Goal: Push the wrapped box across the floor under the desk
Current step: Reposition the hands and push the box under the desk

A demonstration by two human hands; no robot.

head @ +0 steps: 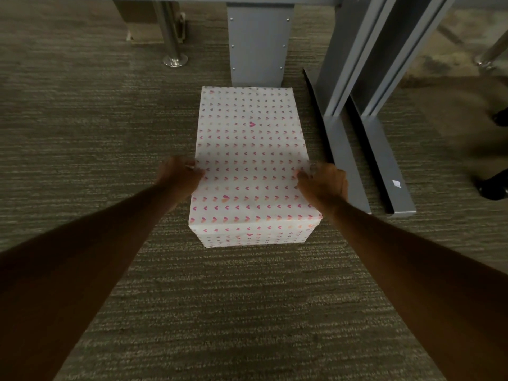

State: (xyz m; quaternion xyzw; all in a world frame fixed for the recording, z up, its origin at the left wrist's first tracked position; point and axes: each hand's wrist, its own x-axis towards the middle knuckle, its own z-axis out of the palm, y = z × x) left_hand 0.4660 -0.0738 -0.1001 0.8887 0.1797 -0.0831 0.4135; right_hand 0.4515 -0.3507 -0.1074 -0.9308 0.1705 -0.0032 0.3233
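Both of our bare forearms reach forward from the bottom corners of the view, over ribbed grey-brown carpet [247, 312]. Our left hand [180, 176] grips the left long side of the wrapped box [250, 160], its fingers curled down over the top edge and pressed against the paper. Our right hand [323, 182] holds the opposite side in the same way, fingers bent over the edge and closed on the wrapping. Both sit a little nearer than the middle of the box's length.

We see the box as a closed rectangular block, sealed all over in smooth white paper printed with rows of small pink and orange hearts; what it holds we cannot tell. It lies flat on the carpet, long axis running away from us, with crisp folds along its near end.

Its far end sits right at the foot of a flat grey metal desk panel [258, 48] studded with small screws, directly ahead, though we cannot tell whether they touch. To the right, just beside the box, two grey metal desk legs [365, 78] slant down to long flat feet on the floor. A round chrome post [171, 37] with a disc base stands farther left, beside a brown cardboard carton [143, 23]. Dark blurred shapes sit at the far right edge.
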